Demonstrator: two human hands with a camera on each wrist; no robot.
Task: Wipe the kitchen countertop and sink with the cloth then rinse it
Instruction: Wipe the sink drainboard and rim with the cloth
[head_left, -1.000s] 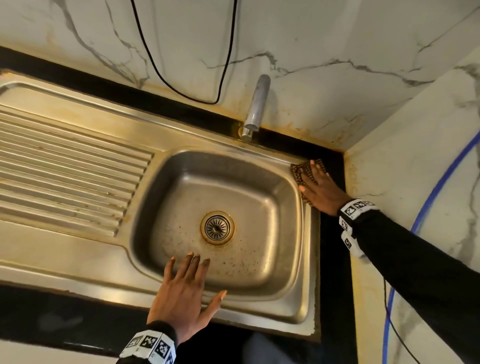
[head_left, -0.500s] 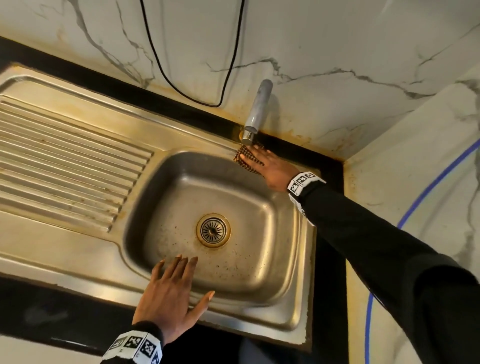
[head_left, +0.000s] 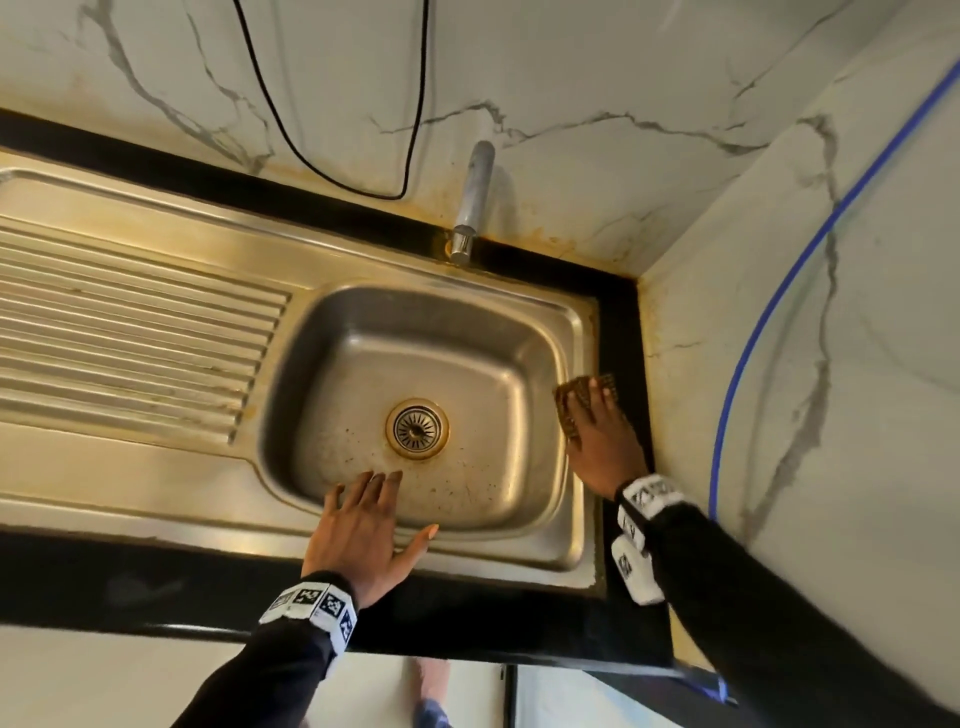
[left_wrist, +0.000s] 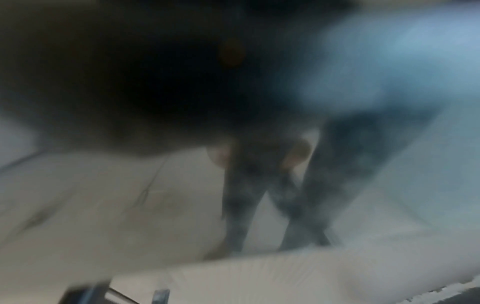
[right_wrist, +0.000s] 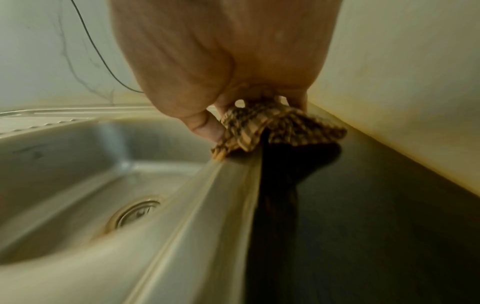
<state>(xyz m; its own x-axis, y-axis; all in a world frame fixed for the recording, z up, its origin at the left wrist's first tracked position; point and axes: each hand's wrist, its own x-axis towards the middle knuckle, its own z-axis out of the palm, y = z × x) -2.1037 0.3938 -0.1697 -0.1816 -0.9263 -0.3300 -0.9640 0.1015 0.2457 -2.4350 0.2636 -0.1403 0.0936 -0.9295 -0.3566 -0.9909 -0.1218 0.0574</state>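
Head view shows the right hand (head_left: 605, 441) pressing the cloth (head_left: 576, 400) flat under straight fingers onto the right rim of the sink (head_left: 467, 312), where steel meets the black surface (head_left: 621, 332). Seen from the right wrist, the brown patterned cloth (right_wrist: 272, 125) bunches under the fingertips, straddling the sink rim (right_wrist: 207, 205) and the dark surface (right_wrist: 363, 216), with the thumb (right_wrist: 205, 125) touching its edge on the basin side. Fingers released and spread, the left hand (head_left: 363, 530) rests on the sink's near rim, its fingertips reaching over the basin and holding nothing; the left wrist picture is too blurred to add anything. At the basin's centre sits the drain (head_left: 417, 428), ringed with rust stain. Behind the sink stands the tap (head_left: 472, 202), and a black cable (head_left: 332, 166) loops down the marble wall (head_left: 597, 78) there. Beyond the sink's right edge, a blue line (head_left: 769, 301) curves across the side wall.
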